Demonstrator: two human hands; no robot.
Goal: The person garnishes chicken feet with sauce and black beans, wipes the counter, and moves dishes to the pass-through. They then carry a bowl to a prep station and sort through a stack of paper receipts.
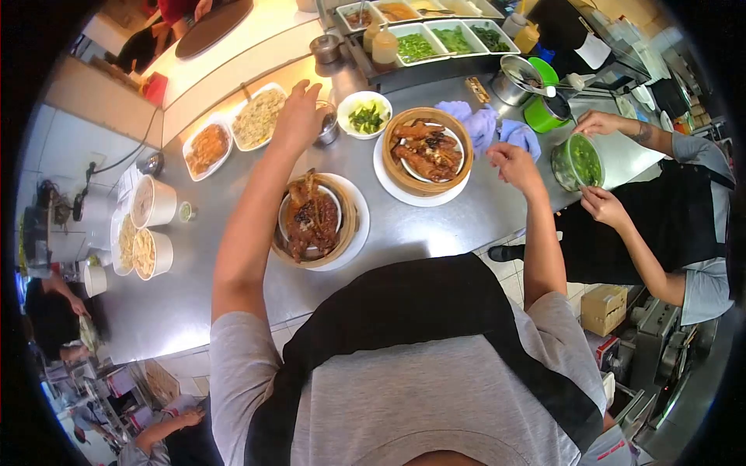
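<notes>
My left hand is over the steel counter, fingers apart, beside a small metal cup and a white bowl of green vegetables. My right hand has its fingers curled, nothing visible in them, near a purple cloth. Between my arms, a bamboo steamer with braised meat pieces sits on a white plate. A second steamer of dark glazed meat rests on another plate beside my left forearm.
Two oblong dishes of food stand beyond my left arm, with paper tubs at far left. Topping trays line the back. At right, a co-worker's hands hold a clear tub of greens near green containers.
</notes>
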